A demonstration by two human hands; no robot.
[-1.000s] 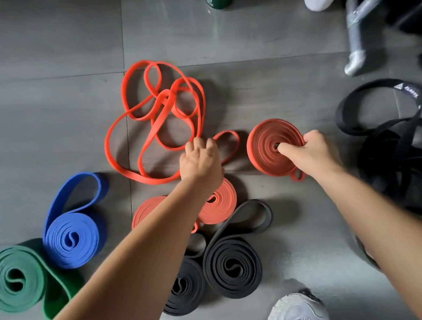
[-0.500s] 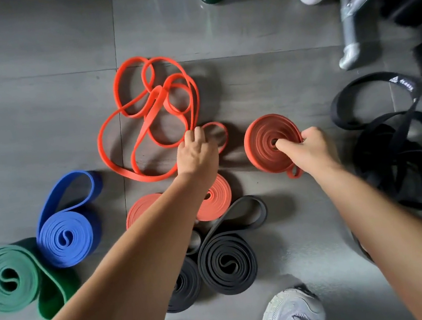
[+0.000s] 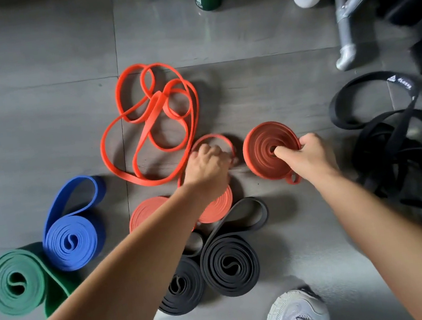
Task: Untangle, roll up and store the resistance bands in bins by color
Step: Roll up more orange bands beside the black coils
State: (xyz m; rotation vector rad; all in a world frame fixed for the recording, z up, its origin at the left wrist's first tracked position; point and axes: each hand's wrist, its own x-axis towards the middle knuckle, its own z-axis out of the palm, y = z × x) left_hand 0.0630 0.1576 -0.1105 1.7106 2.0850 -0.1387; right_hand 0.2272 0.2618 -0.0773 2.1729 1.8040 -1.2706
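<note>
A shoe [image 3: 296,313] sits nearest the camera. Beyond it lie black rolls [image 3: 230,264], nearer than the red roll [image 3: 265,152]. A green roll [image 3: 15,282] and a blue roll [image 3: 70,240] rest well to its left, and orange rolls [image 3: 216,208] just near-left of it. The right hand [image 3: 309,152] clamps the red roll, one finger in its centre. Just left of the roll, the left hand [image 3: 206,164] curls its fingers on a loop of the orange tangle [image 3: 146,131], which spreads far-left. A black tangle [image 3: 398,149] lies to its right. Rolling appears to be under way, and no bins show. Next, the left hand probably has to draw one orange band free without letting the red roll spring open.
</note>
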